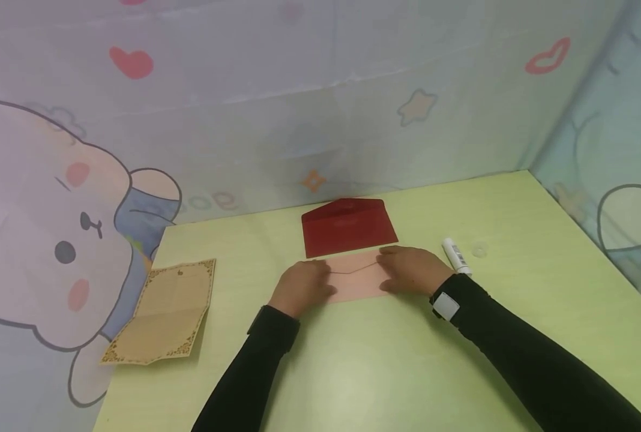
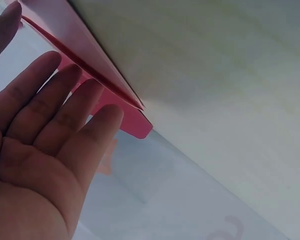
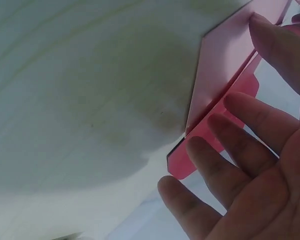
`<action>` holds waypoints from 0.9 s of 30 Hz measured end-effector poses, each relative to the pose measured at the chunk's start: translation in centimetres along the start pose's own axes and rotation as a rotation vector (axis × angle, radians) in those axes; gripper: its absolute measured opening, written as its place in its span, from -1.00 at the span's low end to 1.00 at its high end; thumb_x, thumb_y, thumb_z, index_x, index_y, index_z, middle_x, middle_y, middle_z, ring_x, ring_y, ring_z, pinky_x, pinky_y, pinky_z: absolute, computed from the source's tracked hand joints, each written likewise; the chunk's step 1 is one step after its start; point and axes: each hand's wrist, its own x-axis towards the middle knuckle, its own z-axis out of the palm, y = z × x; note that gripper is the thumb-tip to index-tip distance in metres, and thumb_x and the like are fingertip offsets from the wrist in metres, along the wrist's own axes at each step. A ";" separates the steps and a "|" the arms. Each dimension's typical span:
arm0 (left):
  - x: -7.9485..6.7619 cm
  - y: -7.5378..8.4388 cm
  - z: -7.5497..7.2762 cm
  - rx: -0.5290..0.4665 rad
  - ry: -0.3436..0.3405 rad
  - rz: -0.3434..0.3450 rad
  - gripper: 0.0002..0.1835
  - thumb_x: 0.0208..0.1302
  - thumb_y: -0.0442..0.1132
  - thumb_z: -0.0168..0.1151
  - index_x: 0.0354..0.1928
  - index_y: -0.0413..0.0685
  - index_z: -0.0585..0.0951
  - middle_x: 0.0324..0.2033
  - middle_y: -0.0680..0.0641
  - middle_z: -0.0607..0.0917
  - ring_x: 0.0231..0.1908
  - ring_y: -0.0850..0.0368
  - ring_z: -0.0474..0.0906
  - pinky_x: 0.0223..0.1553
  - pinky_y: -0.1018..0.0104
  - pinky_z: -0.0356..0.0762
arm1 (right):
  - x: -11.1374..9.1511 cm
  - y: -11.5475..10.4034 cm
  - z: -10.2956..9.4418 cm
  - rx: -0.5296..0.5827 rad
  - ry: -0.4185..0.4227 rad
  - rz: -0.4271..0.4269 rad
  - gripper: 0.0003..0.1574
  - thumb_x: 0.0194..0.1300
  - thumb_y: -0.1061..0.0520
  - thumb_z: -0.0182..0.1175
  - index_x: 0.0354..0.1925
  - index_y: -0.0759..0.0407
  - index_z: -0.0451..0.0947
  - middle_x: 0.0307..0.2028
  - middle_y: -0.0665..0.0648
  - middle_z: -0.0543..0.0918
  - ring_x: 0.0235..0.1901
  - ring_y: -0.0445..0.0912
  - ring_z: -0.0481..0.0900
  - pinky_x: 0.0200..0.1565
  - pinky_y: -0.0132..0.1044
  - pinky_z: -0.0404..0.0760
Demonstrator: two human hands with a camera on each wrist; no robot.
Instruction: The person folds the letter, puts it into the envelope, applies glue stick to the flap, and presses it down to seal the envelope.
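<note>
A pink envelope (image 1: 353, 283) with its pointed flap folded down lies flat on the table between my hands. My left hand (image 1: 303, 287) is at its left end, and my right hand (image 1: 413, 270) is at its right end. In the left wrist view, the left fingers (image 2: 72, 110) extend fairly straight along the pink edge. The right fingers (image 3: 230, 160) are spread and gently bent in the right wrist view, with the thumb on the pink paper. Just behind lies a dark red envelope (image 1: 347, 231), its flap raised away from me.
A white glue stick (image 1: 455, 255) lies beyond my right wrist, beside a small clear round piece (image 1: 479, 249). At the left is a creased tan letter sheet (image 1: 174, 312) with an ornate border. A printed curtain (image 1: 277, 120) hangs behind the light green table (image 1: 385, 372).
</note>
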 end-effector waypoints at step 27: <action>3.4 -3.6 -2.7 -1.018 0.016 -0.496 -0.18 0.69 -0.06 0.14 0.79 -0.29 0.17 0.72 -0.36 0.35 0.66 -0.34 0.43 0.68 -0.20 0.46 | 3.8 3.9 -4.1 1.069 0.048 0.541 0.06 0.71 -0.07 0.14 0.77 0.53 -0.03 0.74 0.54 0.20 0.70 0.41 0.33 0.72 0.24 0.38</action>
